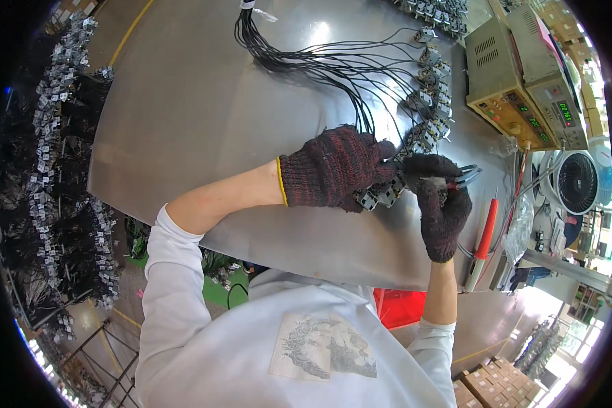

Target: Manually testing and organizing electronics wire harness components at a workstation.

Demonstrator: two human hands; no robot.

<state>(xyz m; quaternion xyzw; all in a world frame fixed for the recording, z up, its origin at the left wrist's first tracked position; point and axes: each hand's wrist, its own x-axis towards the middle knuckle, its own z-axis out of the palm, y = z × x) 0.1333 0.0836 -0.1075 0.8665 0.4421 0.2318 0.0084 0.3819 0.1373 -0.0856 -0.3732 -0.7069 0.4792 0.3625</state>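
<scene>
Both my hands wear dark knitted gloves and meet over the metal table (204,143). My left hand (336,166) is closed with curled fingers over small boxy metal parts (386,193), some of which show below its fingertips. Close to its right, my right hand (440,197) pinches a piece with grey leads (468,177) and a bit of red; its tip is hidden by the glove. A bundle of black cables (306,60) fans out from the far side of the table. The cables end in a row of metal parts (425,102) beyond my hands.
Two stacked test instruments (517,102) with lit displays stand at the right. Nearby are a red-handled test probe (486,230) and a fan (578,182). Racks of hanging cables with metal ends (47,149) line the left. A red bin (400,308) sits below the near edge.
</scene>
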